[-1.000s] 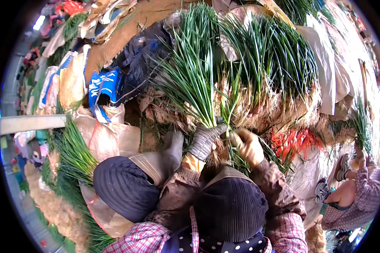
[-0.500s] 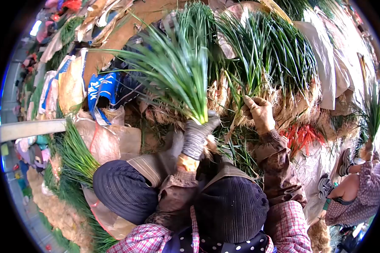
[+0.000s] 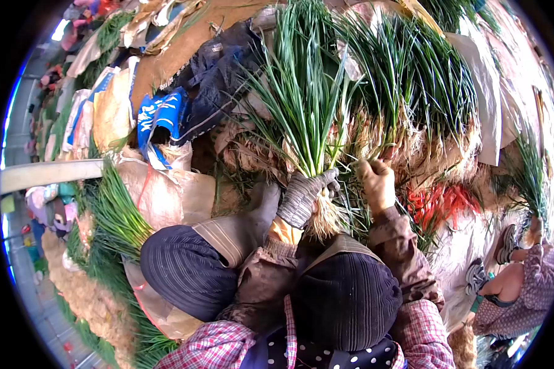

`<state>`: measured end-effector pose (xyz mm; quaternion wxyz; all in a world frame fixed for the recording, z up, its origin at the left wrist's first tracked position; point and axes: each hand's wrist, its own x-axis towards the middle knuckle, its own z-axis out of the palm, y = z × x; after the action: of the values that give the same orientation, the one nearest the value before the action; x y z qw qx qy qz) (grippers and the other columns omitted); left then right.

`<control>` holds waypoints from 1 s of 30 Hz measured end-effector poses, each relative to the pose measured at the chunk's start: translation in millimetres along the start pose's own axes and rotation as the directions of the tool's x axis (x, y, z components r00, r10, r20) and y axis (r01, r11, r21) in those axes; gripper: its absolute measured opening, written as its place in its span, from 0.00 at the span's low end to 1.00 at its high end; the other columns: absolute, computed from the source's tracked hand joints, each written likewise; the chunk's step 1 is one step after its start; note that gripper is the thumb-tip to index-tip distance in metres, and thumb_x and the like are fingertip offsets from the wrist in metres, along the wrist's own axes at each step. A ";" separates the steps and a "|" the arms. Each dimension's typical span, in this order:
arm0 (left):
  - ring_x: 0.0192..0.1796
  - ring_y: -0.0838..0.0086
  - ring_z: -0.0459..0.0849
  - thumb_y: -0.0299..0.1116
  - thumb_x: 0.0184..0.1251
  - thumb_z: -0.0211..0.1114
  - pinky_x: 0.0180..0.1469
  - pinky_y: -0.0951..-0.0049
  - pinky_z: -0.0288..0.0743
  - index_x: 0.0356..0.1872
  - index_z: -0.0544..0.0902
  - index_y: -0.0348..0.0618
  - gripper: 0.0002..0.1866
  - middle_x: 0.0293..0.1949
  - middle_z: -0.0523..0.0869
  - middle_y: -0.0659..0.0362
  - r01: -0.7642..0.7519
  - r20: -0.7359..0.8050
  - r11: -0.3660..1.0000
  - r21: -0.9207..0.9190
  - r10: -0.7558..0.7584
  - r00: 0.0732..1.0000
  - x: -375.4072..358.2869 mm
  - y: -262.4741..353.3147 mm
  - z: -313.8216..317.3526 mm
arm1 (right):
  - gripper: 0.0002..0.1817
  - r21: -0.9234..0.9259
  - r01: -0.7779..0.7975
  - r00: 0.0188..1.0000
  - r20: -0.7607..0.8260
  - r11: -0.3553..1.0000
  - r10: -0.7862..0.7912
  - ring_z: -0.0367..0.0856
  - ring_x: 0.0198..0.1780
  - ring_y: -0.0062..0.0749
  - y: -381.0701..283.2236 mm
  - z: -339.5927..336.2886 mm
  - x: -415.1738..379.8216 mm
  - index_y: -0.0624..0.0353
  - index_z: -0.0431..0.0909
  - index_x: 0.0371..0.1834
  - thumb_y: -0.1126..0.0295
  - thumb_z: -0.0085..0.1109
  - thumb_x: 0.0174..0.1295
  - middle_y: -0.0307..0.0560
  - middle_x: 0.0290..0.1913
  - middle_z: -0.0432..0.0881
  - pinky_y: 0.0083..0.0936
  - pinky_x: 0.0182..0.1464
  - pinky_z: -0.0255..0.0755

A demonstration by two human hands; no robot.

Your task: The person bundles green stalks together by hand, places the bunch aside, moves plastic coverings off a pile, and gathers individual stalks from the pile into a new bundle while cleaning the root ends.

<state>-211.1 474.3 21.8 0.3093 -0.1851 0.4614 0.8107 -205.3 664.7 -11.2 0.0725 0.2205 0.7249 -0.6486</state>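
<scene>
My left hand [image 3: 301, 198], in a grey knitted glove, is wrapped round a bunch of long green onion-like plants [image 3: 309, 117]. The leaves point up and away, and pale stringy roots [image 3: 326, 216] hang below the fist. Off to its right, my right hand [image 3: 377, 181] wears a pale, dirty glove. Its fingers are curled together at the root ends of the piled plants, and what they hold, if anything, is too small to make out. A thick row of similar plants [image 3: 412, 80] lies beyond, roots toward me.
Red strips [image 3: 442, 206] lie right of my right sleeve. A blue printed bag [image 3: 161, 118] and a pale sack [image 3: 178, 195] are at the left, near another green bunch [image 3: 118, 212]. At the far right sits another person [image 3: 517, 295] beside plants.
The held bunch has swung from leaning left to more upright, its roots now in view. My left hand has shifted right and slightly down; my right hand has moved slightly down, fingers more curled.
</scene>
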 end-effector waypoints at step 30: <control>0.23 0.78 0.79 0.38 0.63 0.67 0.21 0.82 0.73 0.55 0.78 0.38 0.22 0.27 0.81 0.60 -0.047 0.009 0.987 0.155 0.046 0.999 6.2 -16.6 -6.0 | 0.13 -0.190 -0.381 0.874 -0.394 0.905 0.286 0.82 0.27 0.28 -61.7 -41.9 88.4 0.55 0.83 0.38 0.58 0.64 0.61 0.46 0.31 0.86 0.26 0.32 0.77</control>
<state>-204.5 477.5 4.6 0.3050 -0.1474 0.5266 0.7797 -302.1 721.6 16.5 0.0799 0.4456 0.7555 -0.4736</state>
